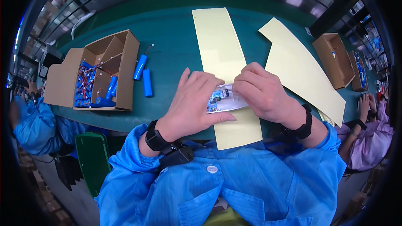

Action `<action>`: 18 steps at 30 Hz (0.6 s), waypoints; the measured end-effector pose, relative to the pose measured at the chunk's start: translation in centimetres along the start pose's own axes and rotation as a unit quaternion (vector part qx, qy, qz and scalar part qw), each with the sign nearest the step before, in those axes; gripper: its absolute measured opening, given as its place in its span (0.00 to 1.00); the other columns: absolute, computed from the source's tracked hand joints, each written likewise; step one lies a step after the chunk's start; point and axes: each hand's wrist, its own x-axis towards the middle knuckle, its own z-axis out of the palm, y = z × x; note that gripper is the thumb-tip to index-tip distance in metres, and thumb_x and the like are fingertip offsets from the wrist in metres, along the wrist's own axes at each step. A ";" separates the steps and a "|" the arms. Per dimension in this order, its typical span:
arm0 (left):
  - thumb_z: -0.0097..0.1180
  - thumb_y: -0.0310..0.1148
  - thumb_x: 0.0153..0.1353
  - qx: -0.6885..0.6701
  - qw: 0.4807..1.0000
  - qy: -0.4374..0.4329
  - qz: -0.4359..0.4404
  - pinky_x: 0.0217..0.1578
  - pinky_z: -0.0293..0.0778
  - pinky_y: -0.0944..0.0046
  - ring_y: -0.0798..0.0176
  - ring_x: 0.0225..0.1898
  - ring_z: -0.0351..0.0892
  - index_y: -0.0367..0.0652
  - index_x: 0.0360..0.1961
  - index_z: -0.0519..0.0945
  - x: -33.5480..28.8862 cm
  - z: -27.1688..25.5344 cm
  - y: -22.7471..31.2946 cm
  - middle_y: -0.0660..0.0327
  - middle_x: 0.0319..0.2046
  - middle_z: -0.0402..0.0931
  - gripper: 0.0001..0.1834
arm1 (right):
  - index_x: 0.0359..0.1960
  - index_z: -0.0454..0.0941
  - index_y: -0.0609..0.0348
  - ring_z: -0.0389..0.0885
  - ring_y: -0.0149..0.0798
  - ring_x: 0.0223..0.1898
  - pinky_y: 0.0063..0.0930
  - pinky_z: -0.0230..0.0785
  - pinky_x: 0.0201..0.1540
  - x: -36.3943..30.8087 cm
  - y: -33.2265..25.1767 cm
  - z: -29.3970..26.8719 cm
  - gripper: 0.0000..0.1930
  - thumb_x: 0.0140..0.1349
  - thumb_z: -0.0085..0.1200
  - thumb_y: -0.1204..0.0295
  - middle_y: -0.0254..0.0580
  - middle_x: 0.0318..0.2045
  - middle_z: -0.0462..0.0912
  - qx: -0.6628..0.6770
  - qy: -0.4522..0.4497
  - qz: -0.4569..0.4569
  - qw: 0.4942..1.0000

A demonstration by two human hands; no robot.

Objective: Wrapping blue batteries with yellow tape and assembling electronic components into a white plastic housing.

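Note:
A clear, pale plastic housing (226, 105) with a blue circuit board (218, 95) inside lies between my two hands, over a pale yellow sheet (220, 37). My left hand (186, 104) grips its left end, thumb along the near edge and fingers over the far side. At its right end my right hand (266, 94) is closed in a pinch, fingertips against the housing. Whatever sits between those fingertips is hidden. To the left, two blue cylindrical batteries (140, 68) lie loose on the green table (167, 37), one with a wire lead.
Left of me stands an open, divided cardboard box (127, 71) with blue wired batteries (86, 86). More yellow sheets (293, 62) lie to the right, near a brown cardboard box (335, 60) and a smaller box of blue parts (359, 71). Co-workers sit on both sides; a green bin (92, 159) stands below.

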 end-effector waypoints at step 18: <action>0.73 0.50 0.41 0.051 0.997 0.028 0.056 0.64 0.52 0.36 0.54 0.43 0.76 0.41 0.42 0.78 -0.6 1.1 -0.4 0.57 0.36 0.77 0.31 | 0.34 0.75 0.60 0.72 0.41 0.38 0.33 0.68 0.40 -0.5 0.3 0.4 0.12 0.46 0.59 0.74 0.39 0.32 0.73 -0.019 -0.041 -0.041 0.998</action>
